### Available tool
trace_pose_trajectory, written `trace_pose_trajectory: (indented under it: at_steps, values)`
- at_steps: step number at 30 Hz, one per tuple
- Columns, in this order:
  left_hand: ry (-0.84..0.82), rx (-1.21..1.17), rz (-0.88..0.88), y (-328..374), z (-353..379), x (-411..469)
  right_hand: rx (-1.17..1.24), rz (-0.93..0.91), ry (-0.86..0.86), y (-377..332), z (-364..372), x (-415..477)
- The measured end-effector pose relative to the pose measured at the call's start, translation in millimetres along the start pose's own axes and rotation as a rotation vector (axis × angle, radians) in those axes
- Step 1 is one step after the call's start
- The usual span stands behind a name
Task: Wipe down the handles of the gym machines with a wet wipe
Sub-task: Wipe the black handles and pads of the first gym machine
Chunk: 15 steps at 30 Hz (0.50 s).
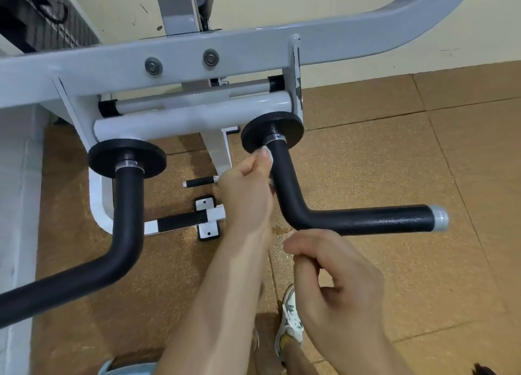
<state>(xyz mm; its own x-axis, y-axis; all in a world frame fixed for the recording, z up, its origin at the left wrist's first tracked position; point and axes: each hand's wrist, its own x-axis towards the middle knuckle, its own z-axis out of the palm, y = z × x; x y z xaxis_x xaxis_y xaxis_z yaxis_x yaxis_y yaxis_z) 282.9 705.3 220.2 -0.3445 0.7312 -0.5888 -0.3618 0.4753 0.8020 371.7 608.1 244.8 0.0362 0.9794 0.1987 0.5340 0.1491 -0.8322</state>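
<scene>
Two bent black handles stick out of a grey-white gym machine (pixel 197 50). The right handle (pixel 366 218) runs down from a black disc (pixel 253 132), then bends to the right and ends in a silver cap. My left hand (pixel 248 191) is closed around its upper, sloping part, pressing a white wet wipe (pixel 267 156) against it just below the disc. My right hand (pixel 335 278) hovers below the bend with its fingers curled and nothing visible in it. The left handle (pixel 124 228) is untouched.
The floor (pixel 423 149) is brown cork-like tiles. Below the machine lie a small black foot peg (pixel 200 182) and a base bar with a bolted plate (pixel 207 218). A white sneaker (pixel 290 321) shows between my arms. A cream wall stands behind the machine.
</scene>
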Motion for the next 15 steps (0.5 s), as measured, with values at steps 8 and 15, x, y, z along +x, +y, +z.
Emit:
trace_pose_trajectory:
  at_steps: [8,15]
  values:
    - [-0.15,0.169,0.08,-9.5,-25.5,-34.7,0.532,0.913,0.146,-1.9,23.9,-7.5]
    - [-0.198,0.272,0.043,-9.3,-25.6,-23.8,1.189,1.216,0.145,-17.0,44.7,7.7]
